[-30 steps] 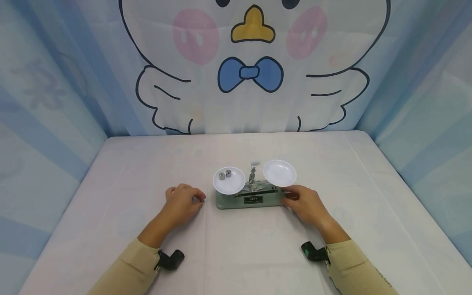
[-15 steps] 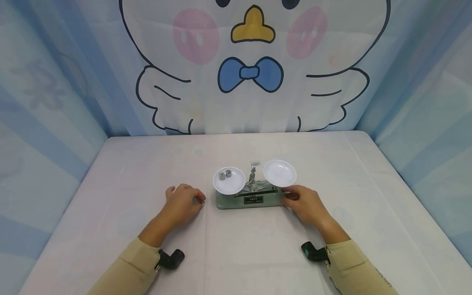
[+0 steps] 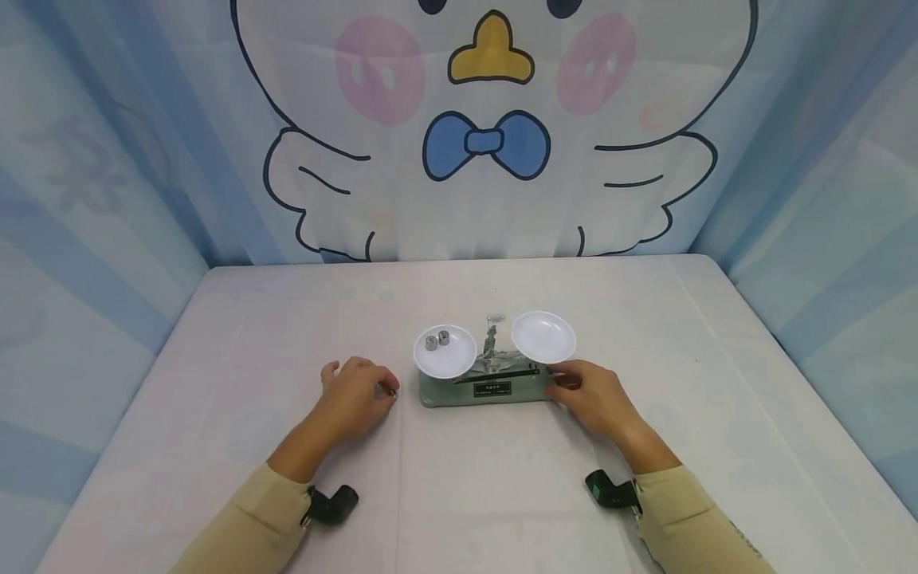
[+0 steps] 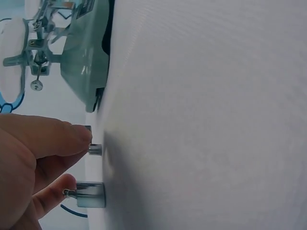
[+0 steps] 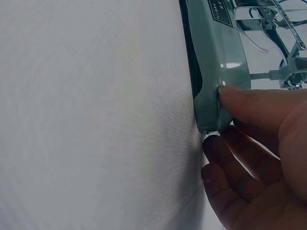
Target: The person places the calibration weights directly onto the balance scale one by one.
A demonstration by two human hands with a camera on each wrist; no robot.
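A green balance scale [image 3: 488, 391] with two white pans stands mid-table. Two small silver metal pieces [image 3: 437, 340] lie on its left pan [image 3: 446, 365]; the right pan [image 3: 543, 336] holds nothing and sits higher. My left hand [image 3: 356, 399] is left of the base, thumb and index fingertip pinching a small metal weight [image 4: 95, 149], partly hidden by the thumb. Beside its lower fingers a larger knobbed weight [image 4: 91, 194] stands on the table in the left wrist view. My right hand [image 3: 591, 395] grips the base's right end, thumb on the front face and fingers around the end.
A white cloth covers the table [image 3: 488, 494]. Behind it hangs a curtain [image 3: 488, 215] with a cartoon print, and blue curtains flank both sides. Black wrist cameras [image 3: 333, 506] protrude inward from both beige sleeves [image 3: 247, 518].
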